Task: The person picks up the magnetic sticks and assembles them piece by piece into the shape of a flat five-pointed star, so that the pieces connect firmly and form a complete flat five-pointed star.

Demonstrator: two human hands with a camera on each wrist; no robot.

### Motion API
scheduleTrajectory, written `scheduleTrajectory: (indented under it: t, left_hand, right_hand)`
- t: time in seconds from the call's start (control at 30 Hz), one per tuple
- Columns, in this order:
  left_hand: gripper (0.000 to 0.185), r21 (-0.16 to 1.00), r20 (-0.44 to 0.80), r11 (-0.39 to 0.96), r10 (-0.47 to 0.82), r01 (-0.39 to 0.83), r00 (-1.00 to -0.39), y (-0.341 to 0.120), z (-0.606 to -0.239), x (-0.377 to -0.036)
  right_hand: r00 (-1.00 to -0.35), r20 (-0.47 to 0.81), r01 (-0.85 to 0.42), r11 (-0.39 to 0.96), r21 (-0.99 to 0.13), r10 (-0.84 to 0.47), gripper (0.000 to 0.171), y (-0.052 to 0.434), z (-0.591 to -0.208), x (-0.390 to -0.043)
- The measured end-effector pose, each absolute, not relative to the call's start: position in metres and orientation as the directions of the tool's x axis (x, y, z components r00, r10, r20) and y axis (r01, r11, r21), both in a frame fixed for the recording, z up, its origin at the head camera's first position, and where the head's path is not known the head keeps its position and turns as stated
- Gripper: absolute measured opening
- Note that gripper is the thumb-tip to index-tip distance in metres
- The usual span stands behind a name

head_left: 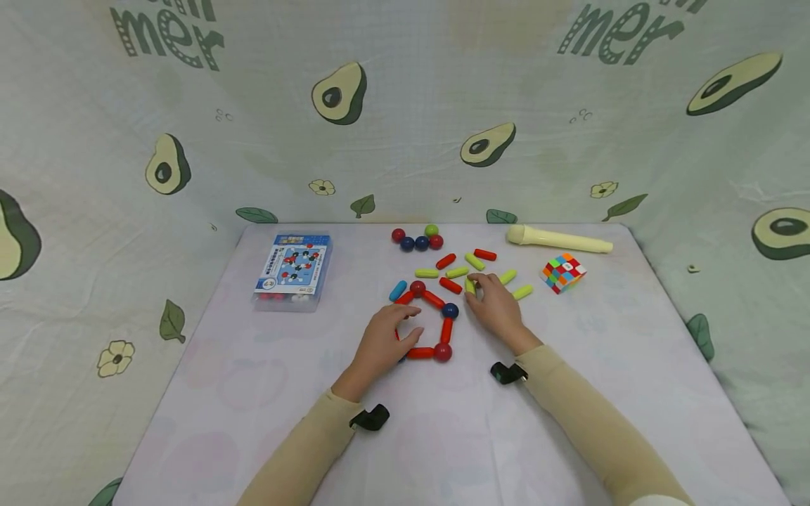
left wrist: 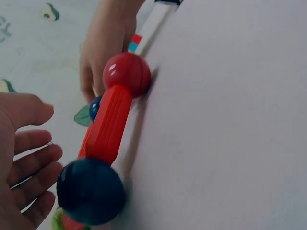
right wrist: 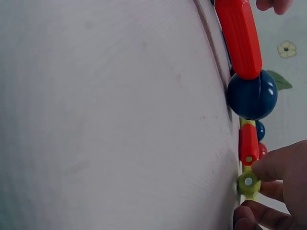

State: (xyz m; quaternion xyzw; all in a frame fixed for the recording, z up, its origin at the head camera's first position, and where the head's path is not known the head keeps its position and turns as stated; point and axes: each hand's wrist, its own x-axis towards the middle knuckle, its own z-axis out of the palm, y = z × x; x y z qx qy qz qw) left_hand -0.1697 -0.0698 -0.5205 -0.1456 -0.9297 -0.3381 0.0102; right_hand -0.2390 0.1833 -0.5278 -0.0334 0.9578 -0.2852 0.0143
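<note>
A ring of red rods (head_left: pixel 446 330) joined by red balls (head_left: pixel 443 351) and dark blue balls (head_left: pixel 450 311) lies mid-table. My left hand (head_left: pixel 382 336) is at its left side, thumb and fingers spread, hiding part of it. In the left wrist view that palm (left wrist: pixel 19 158) holds nothing and a dark blue ball (left wrist: pixel 91 191) is beside the fingertips. To the right of the ring, my right hand (head_left: pixel 496 309) pinches a yellow-green rod (head_left: pixel 470 286). The right wrist view shows the rod's round end (right wrist: pixel 248 182) between thumb and fingers.
Around the right hand lie loose yellow-green rods (head_left: pixel 427 273) and red rods (head_left: pixel 451 285). A blue rod (head_left: pixel 398 290) touches the ring's upper left. Several loose balls (head_left: pixel 422 243) sit at the back. A boxed kit (head_left: pixel 294 270) is left; a puzzle cube (head_left: pixel 562 273) and cream microphone-shaped object (head_left: pixel 560 239) are right.
</note>
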Motion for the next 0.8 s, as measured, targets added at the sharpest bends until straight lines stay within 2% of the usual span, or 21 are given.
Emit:
scheduleTrajectory:
  t: [0.17,0.3,0.5,0.8]
  left_hand:
    - [0.05,0.611,0.036,0.714,0.406,0.342,-0.913,-0.058,-0.523,-0.162]
    - [0.051,0.556,0.019,0.728,0.472,0.402,-0.881,-0.052,-0.526,-0.157]
    - [0.041,0.496,0.078,0.738,0.486,0.457,-0.87,-0.048,-0.53,-0.154]
    - [0.036,0.503,0.107,0.735,0.468,0.454,-0.877,-0.049,-0.53,-0.153]
  right_hand:
    - [-0.997,-0.012,-0.062,0.854,-0.517,-0.08,0.042,0.186,-0.529,-0.235]
    - [-0.994,-0.006,-0.088,0.853,-0.514,-0.106,0.038,0.19,-0.528,-0.228]
    - [-0.991,-0.003,-0.111,0.848,-0.518,-0.131,0.034,0.197,-0.527,-0.214]
    - [-0.978,-0.012,-0.173,0.843,-0.51,-0.208,0.031,0.206,-0.526,-0.19]
